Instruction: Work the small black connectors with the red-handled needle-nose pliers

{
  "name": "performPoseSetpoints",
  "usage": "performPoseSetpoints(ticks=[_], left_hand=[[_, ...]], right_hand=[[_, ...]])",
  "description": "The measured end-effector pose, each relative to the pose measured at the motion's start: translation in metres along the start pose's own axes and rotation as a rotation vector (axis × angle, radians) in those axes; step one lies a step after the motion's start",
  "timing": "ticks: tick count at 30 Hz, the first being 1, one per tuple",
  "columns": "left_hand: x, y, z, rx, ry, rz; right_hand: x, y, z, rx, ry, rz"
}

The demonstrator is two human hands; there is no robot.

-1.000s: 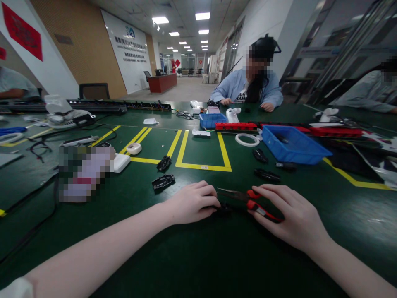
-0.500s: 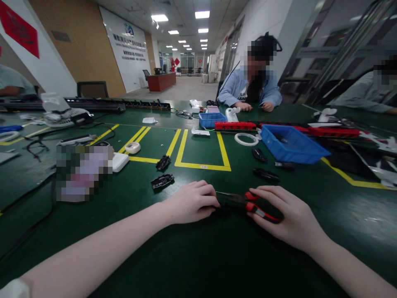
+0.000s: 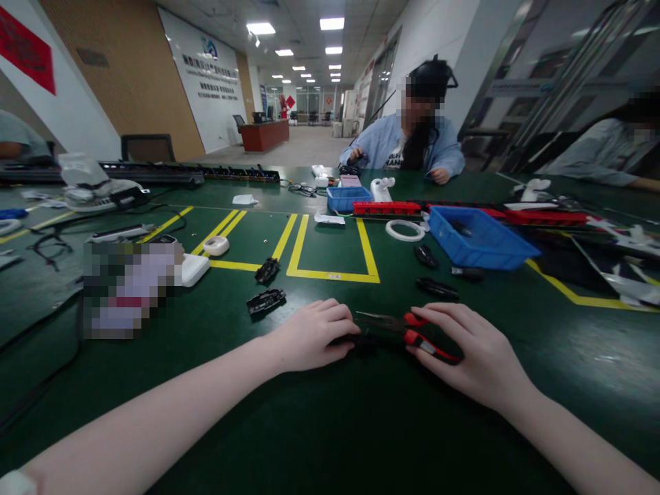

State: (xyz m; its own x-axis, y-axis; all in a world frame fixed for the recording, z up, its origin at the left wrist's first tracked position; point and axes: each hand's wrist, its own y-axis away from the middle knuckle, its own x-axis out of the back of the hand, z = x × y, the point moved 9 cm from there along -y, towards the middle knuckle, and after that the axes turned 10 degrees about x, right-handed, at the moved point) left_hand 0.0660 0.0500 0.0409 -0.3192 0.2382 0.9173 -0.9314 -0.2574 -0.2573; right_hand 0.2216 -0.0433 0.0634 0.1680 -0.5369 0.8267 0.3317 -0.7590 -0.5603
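My right hand (image 3: 471, 350) is closed around the red and black handles of needle-nose pliers (image 3: 394, 323). Their thin metal jaws point left, slightly parted, close to the fingertips of my left hand (image 3: 320, 335). That hand is closed on a small black plastic part (image 3: 365, 340), mostly hidden by the fingers and dark against the table. Beyond my left hand lie two black molded pieces, one nearer (image 3: 265, 301) and one farther (image 3: 267, 271). Past the pliers rest further black pieces, one long (image 3: 437, 288) and one shorter (image 3: 425, 256).
A blue bin (image 3: 482, 237) stands at right, with a white ring (image 3: 405, 230) beside it. A smaller blue bin (image 3: 349, 199) and a red strip (image 3: 386, 208) lie farther back. At left are a white box (image 3: 193, 269) and a tape roll (image 3: 216, 245). A person sits opposite.
The pliers' jaws have parted a little and shifted slightly off the black part. The view has moved slightly. The person opposite has raised one hand.
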Motion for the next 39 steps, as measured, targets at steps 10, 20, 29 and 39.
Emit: performPoseSetpoints(ticks=[10, 20, 29, 39], left_hand=[[-0.001, 0.001, 0.0, -0.021, -0.001, 0.006], [0.001, 0.002, 0.0, -0.027, -0.017, 0.049], [0.003, 0.001, -0.004, 0.034, -0.081, 0.102], [-0.002, 0.0, -0.008, 0.069, -0.035, 0.041]], right_hand=[[-0.002, -0.001, -0.005, 0.047, 0.051, -0.03], [-0.002, 0.0, -0.007, 0.068, 0.08, -0.028], [-0.003, 0.0, -0.01, 0.056, 0.027, -0.025], [-0.007, -0.001, -0.009, 0.038, -0.002, -0.043]])
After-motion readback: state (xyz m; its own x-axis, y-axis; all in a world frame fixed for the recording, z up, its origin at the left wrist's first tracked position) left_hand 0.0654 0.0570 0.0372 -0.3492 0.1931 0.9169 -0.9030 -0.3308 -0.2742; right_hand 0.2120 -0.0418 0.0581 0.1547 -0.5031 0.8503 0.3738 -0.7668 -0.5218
